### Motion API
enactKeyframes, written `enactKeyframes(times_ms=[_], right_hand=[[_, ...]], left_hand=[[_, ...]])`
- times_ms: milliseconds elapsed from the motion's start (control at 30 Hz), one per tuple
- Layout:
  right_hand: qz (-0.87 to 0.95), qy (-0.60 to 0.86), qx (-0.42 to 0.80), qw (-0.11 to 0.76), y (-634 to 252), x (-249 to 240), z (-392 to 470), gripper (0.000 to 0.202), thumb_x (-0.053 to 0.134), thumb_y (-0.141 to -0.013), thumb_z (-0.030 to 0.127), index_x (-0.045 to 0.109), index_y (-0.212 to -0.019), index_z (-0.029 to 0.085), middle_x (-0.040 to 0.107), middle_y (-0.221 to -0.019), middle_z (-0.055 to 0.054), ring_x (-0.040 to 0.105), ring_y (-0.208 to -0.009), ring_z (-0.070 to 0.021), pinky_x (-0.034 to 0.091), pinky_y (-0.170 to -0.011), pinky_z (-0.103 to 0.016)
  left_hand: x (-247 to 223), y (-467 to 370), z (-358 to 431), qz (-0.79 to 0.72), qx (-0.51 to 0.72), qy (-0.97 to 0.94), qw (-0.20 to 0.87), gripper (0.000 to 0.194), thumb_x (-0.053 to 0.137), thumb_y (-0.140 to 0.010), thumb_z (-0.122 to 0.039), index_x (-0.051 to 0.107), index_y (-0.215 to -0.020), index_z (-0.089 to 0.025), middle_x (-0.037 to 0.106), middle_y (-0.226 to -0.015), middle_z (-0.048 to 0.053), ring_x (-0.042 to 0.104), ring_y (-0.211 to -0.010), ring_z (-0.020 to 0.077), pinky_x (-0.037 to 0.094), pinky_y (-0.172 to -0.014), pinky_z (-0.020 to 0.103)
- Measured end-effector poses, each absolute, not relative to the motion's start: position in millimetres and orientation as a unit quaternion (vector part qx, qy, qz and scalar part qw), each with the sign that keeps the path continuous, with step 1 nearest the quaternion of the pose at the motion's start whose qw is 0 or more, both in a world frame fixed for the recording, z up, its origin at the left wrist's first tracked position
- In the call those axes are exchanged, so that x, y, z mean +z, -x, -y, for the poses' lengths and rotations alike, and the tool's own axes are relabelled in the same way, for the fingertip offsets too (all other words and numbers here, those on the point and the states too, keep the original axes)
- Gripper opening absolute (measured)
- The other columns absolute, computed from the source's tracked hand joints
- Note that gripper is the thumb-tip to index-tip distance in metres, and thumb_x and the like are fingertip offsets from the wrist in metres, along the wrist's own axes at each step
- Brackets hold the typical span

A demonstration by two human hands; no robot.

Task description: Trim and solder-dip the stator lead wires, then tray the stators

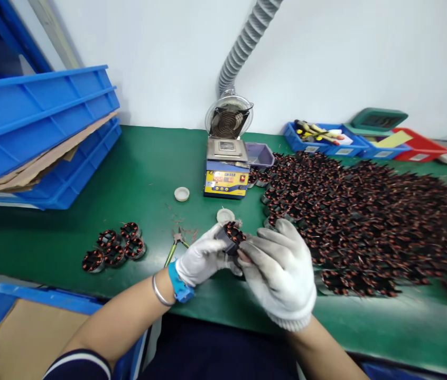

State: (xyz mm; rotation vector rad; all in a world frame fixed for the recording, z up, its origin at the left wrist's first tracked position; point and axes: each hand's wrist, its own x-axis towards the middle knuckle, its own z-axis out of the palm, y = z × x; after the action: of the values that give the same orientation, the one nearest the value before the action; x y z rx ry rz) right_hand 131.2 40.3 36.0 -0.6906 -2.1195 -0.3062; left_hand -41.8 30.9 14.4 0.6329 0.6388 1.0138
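In the head view, a motor stator with copper windings and a dark outer ring is held above the front of the green bench. My left hand, in a white glove with a blue wrist strap, is closed around its left side. My right hand, also gloved in white, has its thumb and fingertips pinched together at the stator's right edge; whether a wire end sits between them is hidden. Just behind the stator stands a small white dish. Green-handled cutters lie left of my left hand, with wire scraps around them.
A solder pot with a fume hose stands at the back. Many stators crowd the right side; several more sit left. Another white dish, parts bins and stacked blue crates flank the bench.
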Motion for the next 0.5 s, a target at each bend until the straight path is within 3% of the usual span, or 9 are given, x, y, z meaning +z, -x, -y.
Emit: enactKeyframes(times_ms=[133,333,400,500], right_hand=[[0.838,0.269,-0.111,0.461,-133.6,30.0,-42.4,0.027,0.068,-0.084,0.013,0.062,-0.110,0.021,0.072,-0.094,-0.005,0.067,-0.098,-0.0231,0.049,-0.103,-0.054],[0.855,0.232,-0.106,0.451,-127.2,30.1,-42.8,0.019,0.064,-0.088,0.013,0.063,-0.106,0.018,0.072,-0.092,-0.006,0.068,-0.098,-0.0217,0.048,-0.105,-0.054],[0.852,0.232,-0.077,0.463,-127.3,30.1,-46.2,0.017,0.064,-0.088,0.013,0.062,-0.104,0.018,0.071,-0.090,-0.005,0.068,-0.097,-0.0211,0.047,-0.106,-0.055],[0.840,0.240,0.019,0.486,-128.4,37.9,-52.3,0.014,0.062,-0.088,0.010,0.060,-0.097,0.019,0.069,-0.087,-0.003,0.069,-0.094,-0.0188,0.046,-0.110,-0.055]], left_hand=[[17.0,36.1,-26.0,-0.285,0.494,-0.293,0.767,0.073,0.093,-0.058,-0.045,0.061,-0.119,-0.020,0.066,-0.112,0.008,0.066,-0.087,0.0200,0.054,-0.067,0.026],[16.3,29.2,-28.2,-0.331,0.542,-0.191,0.749,0.056,0.082,-0.071,-0.060,0.066,-0.102,-0.018,0.070,-0.092,0.006,0.068,-0.086,0.0215,0.050,-0.055,0.020],[19.3,33.6,-30.7,-0.304,0.536,-0.160,0.771,0.050,0.076,-0.078,-0.060,0.066,-0.104,-0.018,0.072,-0.097,0.009,0.069,-0.092,0.0256,0.054,-0.059,0.024],[30.3,44.9,-34.4,-0.226,0.535,-0.134,0.803,0.054,0.065,-0.082,-0.068,0.067,-0.102,-0.018,0.073,-0.109,0.013,0.068,-0.105,0.0335,0.059,-0.076,0.042]])
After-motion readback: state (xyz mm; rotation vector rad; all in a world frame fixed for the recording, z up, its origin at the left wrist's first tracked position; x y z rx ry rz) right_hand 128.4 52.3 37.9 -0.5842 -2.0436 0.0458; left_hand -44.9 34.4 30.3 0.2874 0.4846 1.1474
